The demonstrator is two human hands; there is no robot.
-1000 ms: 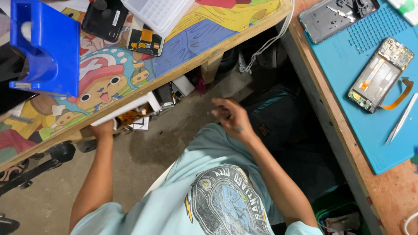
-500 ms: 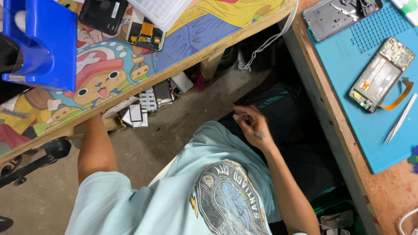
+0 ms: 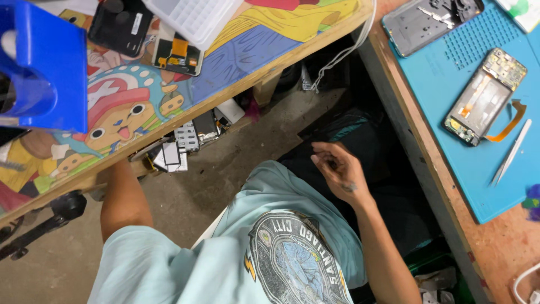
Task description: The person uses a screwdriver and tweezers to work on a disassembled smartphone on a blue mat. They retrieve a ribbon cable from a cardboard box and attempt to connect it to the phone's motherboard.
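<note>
Two hands are mine here, and only one shows. My left forearm [image 3: 125, 197] goes up to the wooden edge of the painted bench [image 3: 236, 84]; the left hand is hidden under this edge, so I cannot tell if it is open or what it holds. It is the nearer one to the small flat phone parts [image 3: 188, 138] on the lower shelf, which lie just beside it, toward my right, with their long sides pointing away from me.

My right hand [image 3: 340, 171] hangs over my lap, well apart from that shelf, fingers half curled, and I see nothing in it.

On the bench stand a blue plastic bin [image 3: 48, 73] and a white compartment tray [image 3: 194, 19]; their contents I cannot see. On the blue mat [image 3: 450, 67] lies an opened phone [image 3: 484, 98], with tweezers [image 3: 509, 157] beside it.
</note>
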